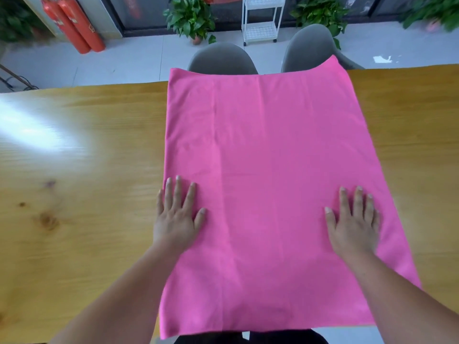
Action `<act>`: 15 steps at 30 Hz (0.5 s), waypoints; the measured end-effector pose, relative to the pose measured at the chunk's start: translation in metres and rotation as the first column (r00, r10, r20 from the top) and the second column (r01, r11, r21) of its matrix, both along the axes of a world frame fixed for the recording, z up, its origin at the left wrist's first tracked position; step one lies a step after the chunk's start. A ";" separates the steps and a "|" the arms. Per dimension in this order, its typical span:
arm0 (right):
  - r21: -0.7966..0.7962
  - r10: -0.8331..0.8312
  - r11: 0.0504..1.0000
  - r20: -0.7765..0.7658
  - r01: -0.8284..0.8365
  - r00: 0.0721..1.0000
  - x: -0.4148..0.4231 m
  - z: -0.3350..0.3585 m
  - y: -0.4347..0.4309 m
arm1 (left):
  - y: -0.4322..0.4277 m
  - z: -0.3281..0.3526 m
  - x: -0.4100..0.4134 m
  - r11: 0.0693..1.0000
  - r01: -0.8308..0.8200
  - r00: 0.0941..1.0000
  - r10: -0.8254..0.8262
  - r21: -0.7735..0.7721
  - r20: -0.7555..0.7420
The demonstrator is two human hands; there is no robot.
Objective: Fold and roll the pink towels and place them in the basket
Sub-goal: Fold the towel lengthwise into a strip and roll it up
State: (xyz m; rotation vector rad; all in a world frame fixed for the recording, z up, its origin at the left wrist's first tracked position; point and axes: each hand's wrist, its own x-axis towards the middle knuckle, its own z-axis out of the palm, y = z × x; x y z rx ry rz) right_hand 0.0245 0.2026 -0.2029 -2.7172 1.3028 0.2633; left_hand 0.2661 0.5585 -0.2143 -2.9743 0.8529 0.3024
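Right now we have the pink towel (268, 184) spread flat on the wooden tabletop (82, 175), its long axis running straight away from us, far edge overhanging toward two grey chairs (221, 59), near edge hanging off our side. Our left hand (177, 219) and right hand (354, 224) lie palm-down near its side edges, fingers (177, 192) straight and slightly spread, gripping nothing, likely smoothing the cloth and pinning it before folding. We see no basket

One pink towel (273, 157), two hands (176, 220) (354, 223), one tabletop (74, 150), two grey chairs (221, 58) (310, 45), two fire extinguishers (74, 26), one white cart (260, 21), perhaps four plants (191, 18).
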 end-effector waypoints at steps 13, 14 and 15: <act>0.002 0.232 0.973 0.029 -0.233 0.972 -0.072 -0.007 0.090 | 0.051 -0.010 -0.093 0.955 0.282 0.958 -0.286 -0.095 -0.026; 0.001 0.198 0.980 0.021 -0.198 0.980 -0.085 -0.005 0.080 | 0.056 -0.011 -0.092 0.957 0.273 0.961 -0.277 -0.097 -0.023; -0.005 0.177 0.984 0.015 -0.177 0.984 -0.097 -0.004 0.071 | 0.060 -0.012 -0.091 0.958 0.268 0.962 -0.271 -0.101 -0.020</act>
